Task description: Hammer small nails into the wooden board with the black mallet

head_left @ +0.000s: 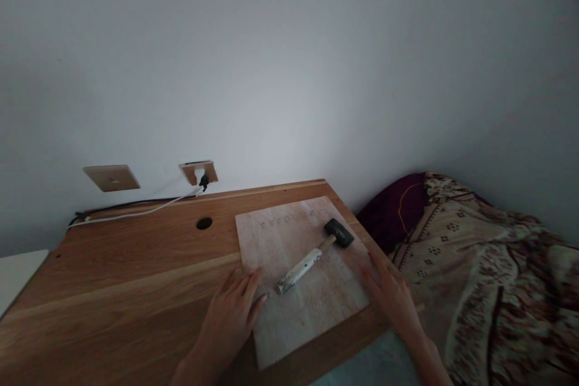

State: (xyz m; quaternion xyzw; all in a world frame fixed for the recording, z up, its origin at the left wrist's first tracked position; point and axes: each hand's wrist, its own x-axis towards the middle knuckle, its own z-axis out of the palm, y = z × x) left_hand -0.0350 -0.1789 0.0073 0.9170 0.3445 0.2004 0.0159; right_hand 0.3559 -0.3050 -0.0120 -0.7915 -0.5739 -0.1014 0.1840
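Note:
A mallet point(302, 268) with a black head and a white-wrapped handle lies diagonally on a pale wooden board point(289, 325). The head points to the far right, the handle end to the near left. My left hand point(233, 307) rests at the board's left edge, fingers stretched out and touching it, short of the mallet's handle. At the right edge of the board is my right hand point(389, 289), its fingers extended and slightly blurred. Neither hand holds anything.
The board lies on a wooden desk point(136, 295) with a round cable hole point(204, 223). White and black cables point(149, 211) run along the back to a wall socket point(199, 173). A second wall plate point(112, 178) is at left. Patterned bedding point(474, 277) lies right of the desk.

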